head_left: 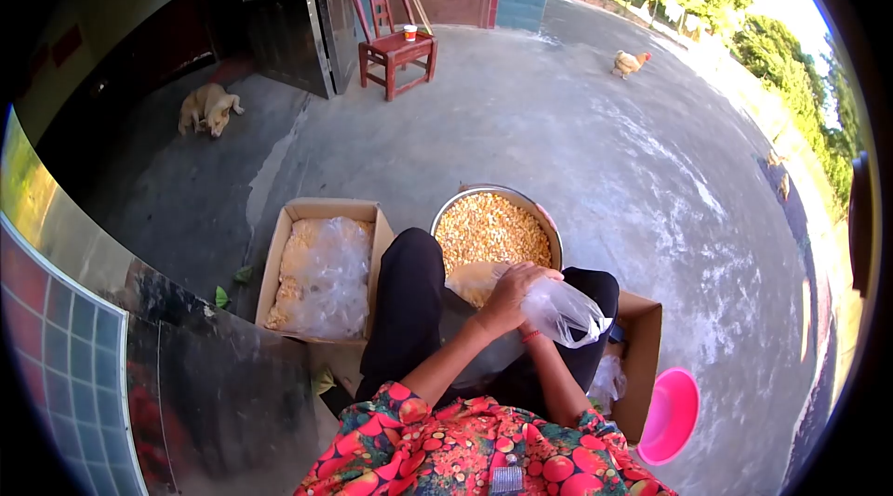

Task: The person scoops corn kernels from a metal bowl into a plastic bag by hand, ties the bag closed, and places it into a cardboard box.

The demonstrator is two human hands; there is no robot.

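Note:
A clear plastic bag [569,308] lies across my hands above my lap, its left end bulging with yellow corn kernels [474,281]. My left hand [509,297] is closed over the bag's middle. Beneath it, my right hand [528,328], with a red band at the wrist, grips the bag; most of its fingers are hidden. The loose, crumpled part of the bag sticks out to the right. Just beyond my hands stands a round metal basin [555,240] of corn kernels [493,228].
A cardboard box [270,287] of filled plastic bags [327,277] is left of my knees. At right are another cardboard box [644,357] and a pink basin [672,415]. Farther off are a red wooden chair [395,48] bearing a cup [410,33], a lying dog [210,110] and a chicken [630,64].

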